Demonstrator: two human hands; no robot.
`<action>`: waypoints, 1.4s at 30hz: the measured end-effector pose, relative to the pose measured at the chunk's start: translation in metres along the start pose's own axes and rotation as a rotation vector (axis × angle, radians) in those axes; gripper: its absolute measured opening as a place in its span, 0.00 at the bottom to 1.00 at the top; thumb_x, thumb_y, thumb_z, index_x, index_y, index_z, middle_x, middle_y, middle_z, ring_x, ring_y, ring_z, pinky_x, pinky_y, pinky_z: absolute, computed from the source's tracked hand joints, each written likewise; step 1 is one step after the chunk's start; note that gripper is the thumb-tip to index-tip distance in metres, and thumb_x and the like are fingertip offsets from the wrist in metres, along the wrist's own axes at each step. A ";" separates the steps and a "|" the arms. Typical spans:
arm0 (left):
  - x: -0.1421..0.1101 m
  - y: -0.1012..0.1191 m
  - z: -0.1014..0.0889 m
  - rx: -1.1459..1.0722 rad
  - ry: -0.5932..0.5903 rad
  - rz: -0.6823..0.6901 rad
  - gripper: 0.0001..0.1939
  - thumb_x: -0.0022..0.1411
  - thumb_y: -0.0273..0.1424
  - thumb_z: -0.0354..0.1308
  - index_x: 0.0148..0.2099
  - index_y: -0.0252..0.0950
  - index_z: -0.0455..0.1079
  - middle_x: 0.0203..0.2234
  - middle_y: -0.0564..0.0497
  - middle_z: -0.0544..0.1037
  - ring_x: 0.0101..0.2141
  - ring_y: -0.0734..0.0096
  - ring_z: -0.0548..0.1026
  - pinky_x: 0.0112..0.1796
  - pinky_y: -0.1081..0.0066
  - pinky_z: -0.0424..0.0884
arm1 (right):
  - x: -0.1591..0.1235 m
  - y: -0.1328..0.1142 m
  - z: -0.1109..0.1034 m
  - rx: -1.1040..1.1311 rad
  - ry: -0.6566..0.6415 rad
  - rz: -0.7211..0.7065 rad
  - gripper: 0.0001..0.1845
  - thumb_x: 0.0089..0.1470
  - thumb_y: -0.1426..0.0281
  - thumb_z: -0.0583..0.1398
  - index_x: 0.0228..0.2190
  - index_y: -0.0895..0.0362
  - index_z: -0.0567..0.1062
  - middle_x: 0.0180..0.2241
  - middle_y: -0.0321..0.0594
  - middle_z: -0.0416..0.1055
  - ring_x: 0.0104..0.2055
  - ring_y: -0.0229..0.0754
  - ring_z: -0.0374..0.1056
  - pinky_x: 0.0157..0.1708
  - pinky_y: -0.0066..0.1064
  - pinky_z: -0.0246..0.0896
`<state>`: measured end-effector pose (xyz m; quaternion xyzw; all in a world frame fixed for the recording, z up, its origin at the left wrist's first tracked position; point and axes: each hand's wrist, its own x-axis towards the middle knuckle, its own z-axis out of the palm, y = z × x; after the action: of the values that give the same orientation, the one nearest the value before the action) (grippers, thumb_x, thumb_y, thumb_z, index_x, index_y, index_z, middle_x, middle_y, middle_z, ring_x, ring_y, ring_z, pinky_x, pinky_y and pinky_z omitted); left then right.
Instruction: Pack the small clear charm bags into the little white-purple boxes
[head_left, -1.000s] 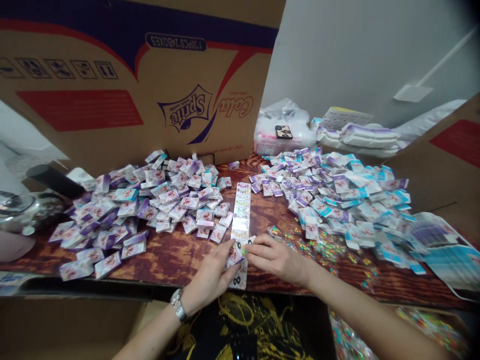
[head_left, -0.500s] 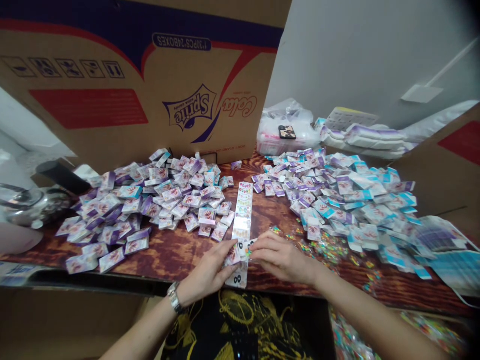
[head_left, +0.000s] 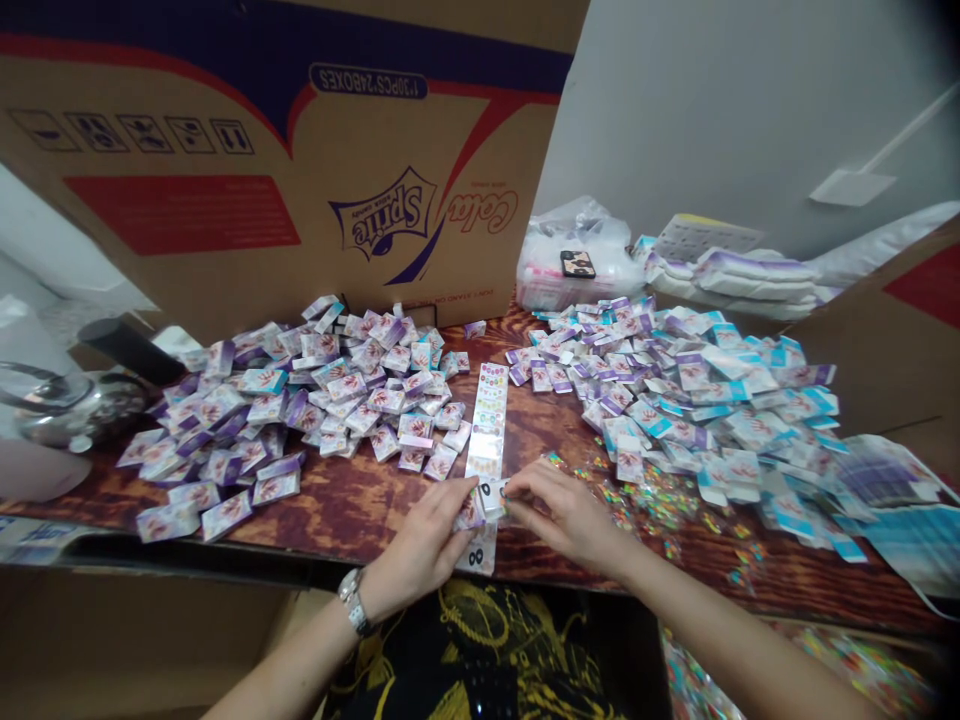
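Note:
My left hand (head_left: 433,532) grips a small white and purple printed box (head_left: 470,510) near the table's front edge. My right hand (head_left: 559,508) closes its fingertips at the box's right end, where a white flap (head_left: 493,497) shows. Whether a packet is inside is hidden. Under the hands lies a long strip printed with rows of coloured stickers (head_left: 487,425); its near end sticks out below the box. To the right of my right hand are scattered tiny clear packets with bright coloured pieces (head_left: 652,495).
A heap of small boxes (head_left: 345,390) spreads on the left, a pile of flatter cartons (head_left: 690,390) on the right. Behind stands a big cardboard box (head_left: 300,280). A metal kettle (head_left: 82,405) is at far left, a phone (head_left: 577,264) on a plastic-wrapped bundle at the back.
A small colourful packet at my right fingertips has gone from sight at the box's end. Both hands stay almost in place; the view has shifted slightly.

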<state>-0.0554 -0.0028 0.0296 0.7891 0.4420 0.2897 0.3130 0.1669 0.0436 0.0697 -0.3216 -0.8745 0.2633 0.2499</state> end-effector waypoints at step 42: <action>0.002 -0.005 0.018 0.007 0.082 -0.175 0.25 0.62 0.28 0.50 0.60 0.35 0.52 0.54 0.39 0.66 0.53 0.59 0.65 0.52 0.55 0.64 | -0.001 0.010 0.030 0.048 0.026 0.156 0.14 0.58 0.69 0.55 0.46 0.53 0.70 0.47 0.45 0.65 0.48 0.43 0.64 0.47 0.36 0.62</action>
<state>-0.0440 -0.0029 0.0147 0.7360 0.5228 0.2918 0.3159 0.1544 0.0405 0.0411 -0.3860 -0.8370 0.2986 0.2474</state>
